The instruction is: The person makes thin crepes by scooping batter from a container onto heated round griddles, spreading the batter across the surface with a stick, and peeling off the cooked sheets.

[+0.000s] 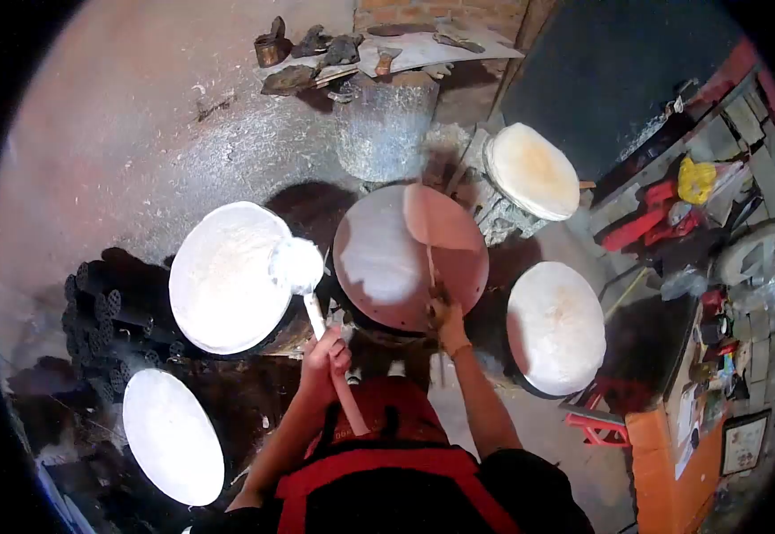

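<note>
My left hand (pixel 325 356) is wrapped round the pale handle of a ladle (pixel 296 265) with a round, brightly lit head. That head overlaps the right rim of a wide round pan (pixel 223 285), whitish inside. At the near edge of a grey-brown round pan (pixel 374 258) in the middle, my right hand (pixel 447 322) is closed on what looks like a thin stick (pixel 431 267). A reddish rounded patch lies across that pan's upper right; I cannot tell whether it is a shadow or part of a tool.
White round discs lie at the lower left (pixel 174 436), right (pixel 556 329) and upper right (pixel 534 173). Dark perforated cylinders (pixel 107 311) are stacked at left. Behind the middle pan stands a whitish drum (pixel 385 129) under a board. An orange cabinet (pixel 663 472) stands at right.
</note>
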The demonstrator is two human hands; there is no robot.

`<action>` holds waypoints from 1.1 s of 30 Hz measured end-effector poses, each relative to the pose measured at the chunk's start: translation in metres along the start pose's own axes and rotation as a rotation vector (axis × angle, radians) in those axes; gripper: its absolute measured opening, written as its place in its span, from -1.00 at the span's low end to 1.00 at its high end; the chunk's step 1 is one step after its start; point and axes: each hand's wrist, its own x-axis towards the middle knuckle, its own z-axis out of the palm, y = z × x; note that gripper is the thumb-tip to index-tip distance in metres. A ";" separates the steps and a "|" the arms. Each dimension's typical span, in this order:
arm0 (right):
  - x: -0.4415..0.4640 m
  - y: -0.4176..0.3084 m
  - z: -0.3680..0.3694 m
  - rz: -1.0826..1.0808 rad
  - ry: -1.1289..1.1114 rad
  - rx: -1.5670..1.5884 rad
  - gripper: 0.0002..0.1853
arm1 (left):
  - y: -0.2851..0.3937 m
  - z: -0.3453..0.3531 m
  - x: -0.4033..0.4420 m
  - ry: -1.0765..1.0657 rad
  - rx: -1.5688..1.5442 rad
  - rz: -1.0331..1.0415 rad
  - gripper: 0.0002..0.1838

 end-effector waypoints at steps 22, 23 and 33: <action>0.055 -0.015 -0.136 -0.211 -0.283 -0.267 -0.68 | -0.099 -0.034 -0.059 0.540 -0.140 0.138 -0.88; 0.054 -0.025 -0.130 -0.348 -0.252 -0.237 -0.68 | -0.108 -0.031 -0.061 0.561 -0.159 0.131 -0.89; 0.062 -0.080 -0.096 0.337 -0.562 -0.294 -0.66 | -0.167 0.012 -0.078 0.802 -0.285 0.099 -0.89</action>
